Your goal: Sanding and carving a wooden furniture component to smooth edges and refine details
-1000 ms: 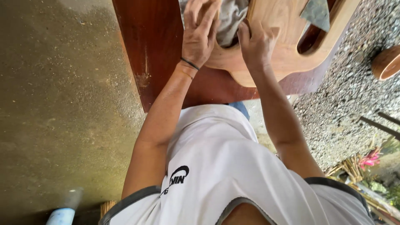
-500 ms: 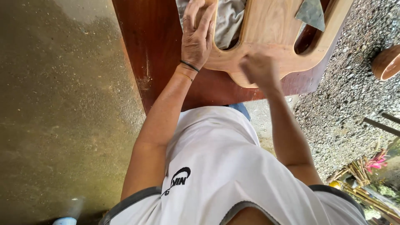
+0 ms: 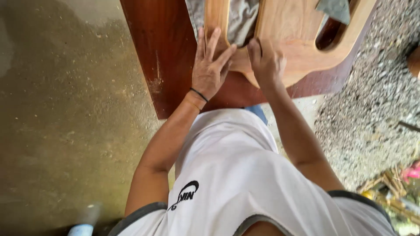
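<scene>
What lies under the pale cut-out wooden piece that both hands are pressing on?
Under the pale wooden piece is a dark red-brown board, with grey cloth showing through a cut-out. The left hand and right hand cover part of its edge; what lies beneath them is hidden.

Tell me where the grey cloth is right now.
In the head view the grey cloth lies at top centre, under the pale wooden cutout board, just beyond the left hand.
</scene>
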